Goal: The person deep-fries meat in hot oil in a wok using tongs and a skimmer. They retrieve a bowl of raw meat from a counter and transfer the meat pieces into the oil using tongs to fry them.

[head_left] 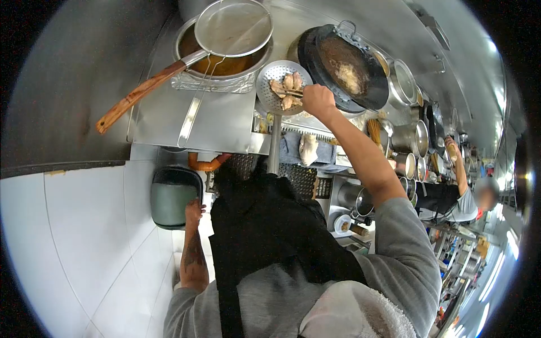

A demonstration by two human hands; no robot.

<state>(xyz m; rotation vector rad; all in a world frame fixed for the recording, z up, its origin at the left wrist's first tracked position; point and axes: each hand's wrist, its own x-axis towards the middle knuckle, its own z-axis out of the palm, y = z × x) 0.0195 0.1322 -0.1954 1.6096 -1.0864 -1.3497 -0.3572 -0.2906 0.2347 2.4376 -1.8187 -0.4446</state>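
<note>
My right hand (319, 100) is closed around short metal tongs (292, 93), only their ends showing. The tongs' tips are among several pale, lightly browned pieces of meat (285, 85) lying in a round perforated skimmer (266, 90). The skimmer's thick handle (275, 143) points down towards my black apron. Right of the skimmer, a dark wok (327, 50) holds brown oil with a pale, bubbling clump (350, 78) in it. Low on the left, my left hand (194, 211) is closed on the rim of a dark green bin (172, 204).
A fine strainer (234, 28) with a wooden handle lies over a pot (189, 42) of brown liquid. A white cloth (308, 149) hangs near the stove front. Several metal pots (403, 139) line the right. Another person (459, 191) stands farther right, one arm raised.
</note>
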